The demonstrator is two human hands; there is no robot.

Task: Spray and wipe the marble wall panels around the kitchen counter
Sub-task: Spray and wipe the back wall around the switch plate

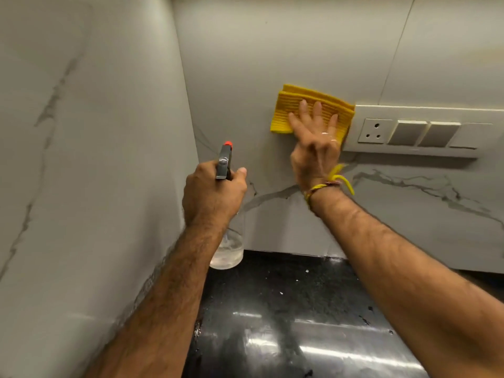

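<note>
Right hand (313,148) flat, fingers spread, pressing folded yellow cloth (311,110) to back marble wall panel (245,64), just left of switch plate (420,130). Left hand (212,192) gripping clear spray bottle (227,249) above black worktop (286,323); nozzle toward the corner.

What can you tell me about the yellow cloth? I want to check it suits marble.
The yellow cloth looks like a soft ribbed fabric, folded into a rough rectangle with layered edges showing at the top. It lies flat against the back marble wall panel, pinned there by the spread fingers of the right hand. Its right edge meets the white switch plate. Whether it is damp cannot be told.
</note>
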